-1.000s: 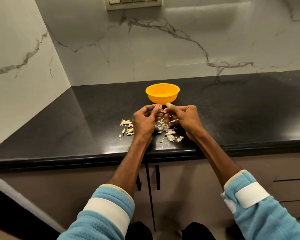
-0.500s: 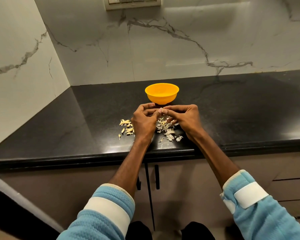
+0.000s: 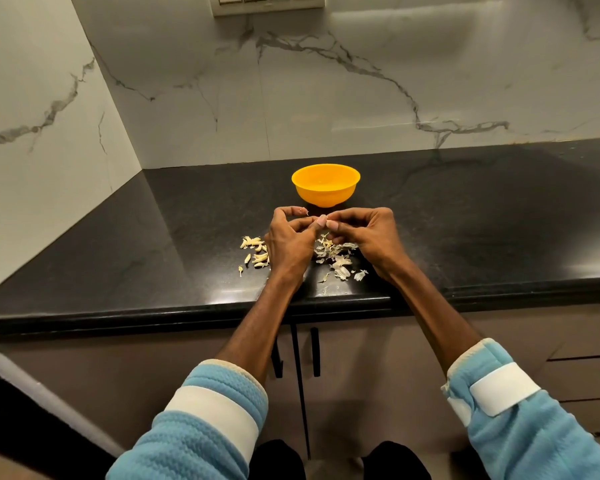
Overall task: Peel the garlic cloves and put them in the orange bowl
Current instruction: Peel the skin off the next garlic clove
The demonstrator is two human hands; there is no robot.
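The orange bowl [image 3: 325, 184] stands on the black counter, just beyond my hands. My left hand [image 3: 288, 242] and my right hand [image 3: 371, 237] meet in front of it with curled fingers, thumb tips touching. Together they pinch a garlic clove that is almost wholly hidden between the fingers. A small scrap of skin [image 3: 306, 212] clings to my left index fingertip. Several unpeeled cloves [image 3: 255, 252] lie on the counter left of my left hand. A heap of loose peels [image 3: 338, 259] lies under and between my hands.
The black counter [image 3: 482, 220] meets marble walls at the back and left. Its front edge [image 3: 187, 310] runs just below my wrists. Cabinet doors with black handles [image 3: 314, 351] are underneath. A switch plate [image 3: 267, 3] is on the back wall.
My fingertips have drawn together over the clove, which showed between my hands a second ago and is now covered. The bowl and the heaps have not moved.
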